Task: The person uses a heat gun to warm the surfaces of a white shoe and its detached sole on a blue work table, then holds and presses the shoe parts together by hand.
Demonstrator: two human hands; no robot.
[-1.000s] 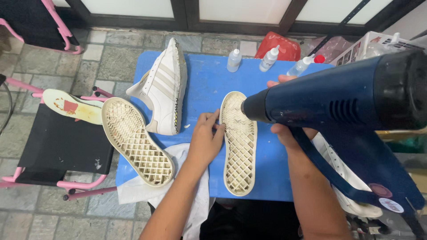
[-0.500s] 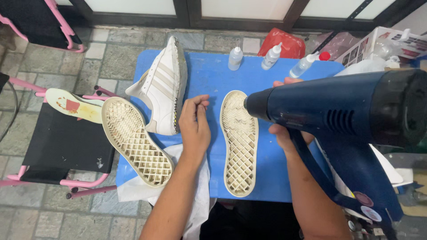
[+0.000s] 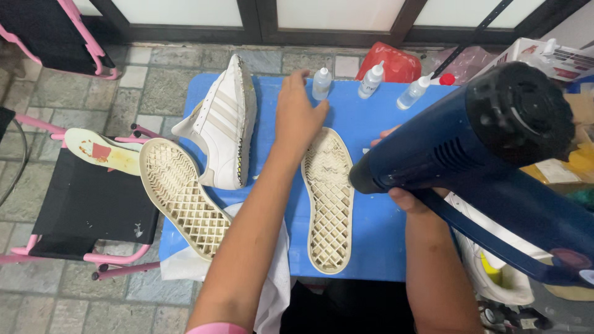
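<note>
My right hand (image 3: 405,199) grips the blue heat gun (image 3: 470,139), nozzle over the detached sole (image 3: 328,201) on the blue desk (image 3: 371,247). Farther out, left hand (image 3: 297,114) fingers spread, reaching near a small bottle (image 3: 320,83).

1. I see my left hand (image 3: 298,114) has left the cream waffle-patterned rubber sole (image 3: 328,198) and reached up the blue worktop (image 3: 371,238), fingers (image 3: 301,75) spread near the small clear dropper bottle (image 3: 320,83).
2. The dark blue heat gun (image 3: 470,139) in my right hand (image 3: 405,198) has tilted, its nozzle now over the sole's right edge.
</note>
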